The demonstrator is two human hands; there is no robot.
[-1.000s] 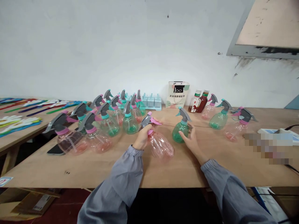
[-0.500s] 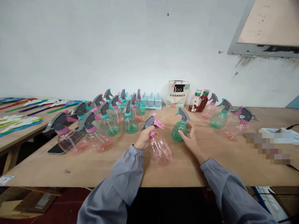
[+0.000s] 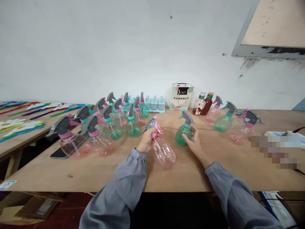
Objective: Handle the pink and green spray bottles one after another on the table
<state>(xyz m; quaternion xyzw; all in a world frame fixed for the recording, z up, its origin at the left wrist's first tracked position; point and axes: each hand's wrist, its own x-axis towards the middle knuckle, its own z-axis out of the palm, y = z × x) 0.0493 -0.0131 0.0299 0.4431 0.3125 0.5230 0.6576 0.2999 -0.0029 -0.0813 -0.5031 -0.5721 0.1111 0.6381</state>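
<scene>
My left hand (image 3: 147,140) is wrapped round the neck and trigger of a pink spray bottle (image 3: 164,154), which tilts with its clear body toward me. The bottle's grey head points away to the left. My right hand (image 3: 194,140) grips the right side of a green spray bottle (image 3: 182,136), thumb in front and fingers partly hidden behind. This green bottle stands upright on the wooden table (image 3: 114,175), its turquoise trigger facing left.
Several pink and green spray bottles (image 3: 113,127) crowd the left, beside a phone (image 3: 59,154). Light-blue moulds (image 3: 154,105), a paper bag (image 3: 181,97) and two sauce bottles (image 3: 206,103) line the wall. Three more spray bottles (image 3: 223,122) stand right. Flower-shaped items (image 3: 22,127) lie on the left table.
The fingers of my left hand have drawn the pink bottle's trigger inward. My right hand and the green bottle stay in nearly the same place. The view has shifted very slightly.
</scene>
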